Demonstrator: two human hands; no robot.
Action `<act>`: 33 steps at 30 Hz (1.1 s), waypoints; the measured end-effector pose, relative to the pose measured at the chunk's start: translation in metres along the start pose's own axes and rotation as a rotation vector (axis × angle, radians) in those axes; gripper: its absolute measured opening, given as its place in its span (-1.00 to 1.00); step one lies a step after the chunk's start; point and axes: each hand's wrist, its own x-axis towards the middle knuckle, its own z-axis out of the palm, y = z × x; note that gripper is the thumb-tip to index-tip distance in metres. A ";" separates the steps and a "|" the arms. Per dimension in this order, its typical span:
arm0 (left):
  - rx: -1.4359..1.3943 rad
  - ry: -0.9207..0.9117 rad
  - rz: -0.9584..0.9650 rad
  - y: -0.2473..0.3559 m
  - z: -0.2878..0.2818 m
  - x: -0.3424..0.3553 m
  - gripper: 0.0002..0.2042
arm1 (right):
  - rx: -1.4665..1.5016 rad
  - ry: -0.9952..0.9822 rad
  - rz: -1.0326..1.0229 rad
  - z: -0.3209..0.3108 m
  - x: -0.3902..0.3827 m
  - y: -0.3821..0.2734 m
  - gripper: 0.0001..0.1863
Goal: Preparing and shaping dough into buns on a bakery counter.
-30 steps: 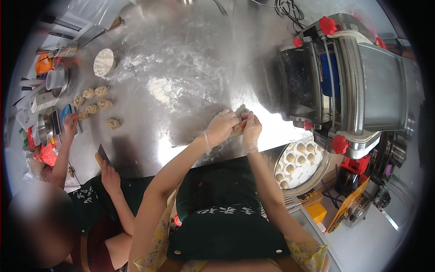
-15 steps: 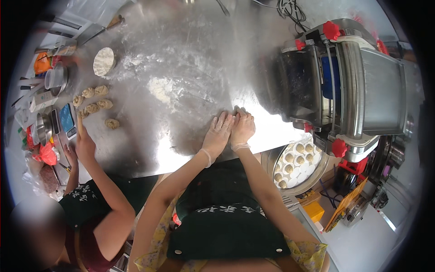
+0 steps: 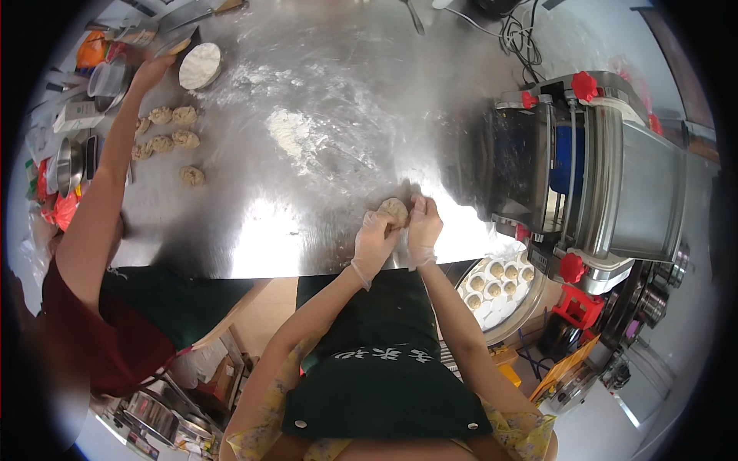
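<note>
Between my hands, close to the table's front edge, is a rounded piece of pale, speckled dough. My left hand, in a thin clear glove, is closed with thumb and fingers on the dough's lower left side. My right hand, gloved the same way, has its fingers curled in at the right side of the dough. Its fingertips are partly hidden, and the dough seems pinched between both hands. A patch of white flour lies on the steel table beyond them.
Several dough lumps and a floured round dough block lie at left. A co-worker's hand holds a dough scraper there. A roller machine stands at right. Below the table edge is a tray of dough balls.
My hands, pressed together flat on the table before, now hold a visible dough piece with curled fingers. The co-worker's arm has reached forward to the far left. The whole view has shifted slightly.
</note>
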 end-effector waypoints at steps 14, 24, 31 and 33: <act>-0.002 0.011 0.044 -0.012 -0.012 0.020 -0.59 | -0.405 -0.086 -0.770 0.038 0.055 -0.025 -0.44; -0.039 -0.012 -0.172 0.010 -0.014 0.036 -0.73 | -0.378 0.036 -0.733 0.029 0.067 -0.013 -0.54; -0.040 -0.231 -0.040 0.015 -0.007 0.042 -0.78 | -0.253 0.162 -0.703 0.017 0.049 -0.006 -0.60; -0.038 -0.209 0.002 0.021 -0.007 0.044 -0.78 | -0.264 0.180 -0.724 0.012 0.061 0.002 -0.61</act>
